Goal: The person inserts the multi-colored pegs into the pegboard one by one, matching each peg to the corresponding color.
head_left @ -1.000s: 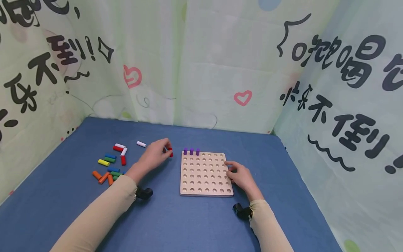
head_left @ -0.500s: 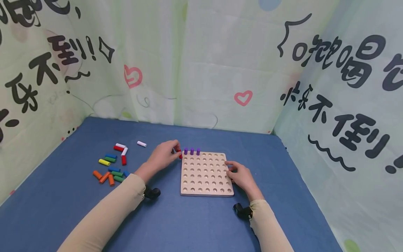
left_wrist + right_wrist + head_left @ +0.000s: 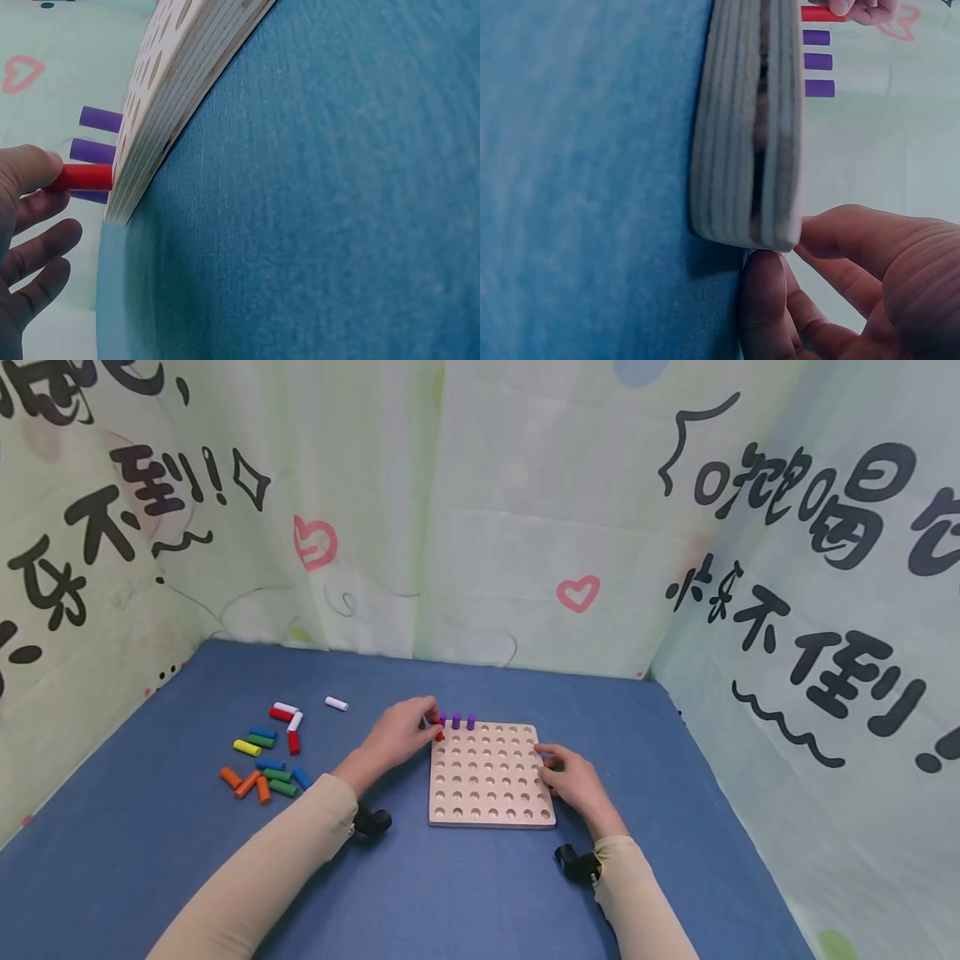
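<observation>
My left hand (image 3: 399, 732) pinches a red peg (image 3: 86, 177) between thumb and forefinger. The peg stands upright, its lower end at the top face of the wooden pegboard (image 3: 482, 787), near the far left corner, just in front of the purple pegs. Whether it sits in a hole cannot be seen. Three purple pegs (image 3: 456, 721) stand in the back row of the pegboard. At the board's right edge, my right hand (image 3: 573, 781) holds the rim, with fingertips against the side and upper edge, as the right wrist view shows.
Loose pegs lie to the left on the blue cloth (image 3: 360, 893): orange (image 3: 263, 790), green (image 3: 283, 788), blue (image 3: 302, 777), yellow (image 3: 247, 747), red (image 3: 294, 742) and white (image 3: 337, 703). A printed curtain (image 3: 495, 543) rises behind and along both sides.
My left hand has moved right with the red peg, from beside the pegboard to its far left corner. My right hand has stayed at the board's edge.
</observation>
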Demonstrator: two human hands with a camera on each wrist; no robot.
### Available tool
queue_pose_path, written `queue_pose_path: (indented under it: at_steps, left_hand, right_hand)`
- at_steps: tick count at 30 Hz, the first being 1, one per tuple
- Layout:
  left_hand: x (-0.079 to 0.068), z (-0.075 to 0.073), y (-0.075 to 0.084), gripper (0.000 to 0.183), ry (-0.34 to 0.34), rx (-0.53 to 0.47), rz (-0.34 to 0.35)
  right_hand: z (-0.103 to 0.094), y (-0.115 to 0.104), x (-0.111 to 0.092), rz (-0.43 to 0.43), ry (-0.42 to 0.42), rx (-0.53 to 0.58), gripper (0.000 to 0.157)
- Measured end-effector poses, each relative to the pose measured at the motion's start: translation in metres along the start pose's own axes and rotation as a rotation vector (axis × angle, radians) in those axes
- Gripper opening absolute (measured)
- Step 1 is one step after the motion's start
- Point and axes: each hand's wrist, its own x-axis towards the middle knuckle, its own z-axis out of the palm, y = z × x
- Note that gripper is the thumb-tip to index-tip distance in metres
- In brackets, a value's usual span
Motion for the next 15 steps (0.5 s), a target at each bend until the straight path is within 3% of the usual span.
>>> queue_pose_path:
  at_steps: [15]
  left_hand:
    - [0.0019, 0.0056, 0.0027, 0.009, -0.013, -0.031, 0.023]
  right_hand:
    - [-0.0007, 0.0003, 0.0008, 0.013, -0.005, 0.006, 0.046]
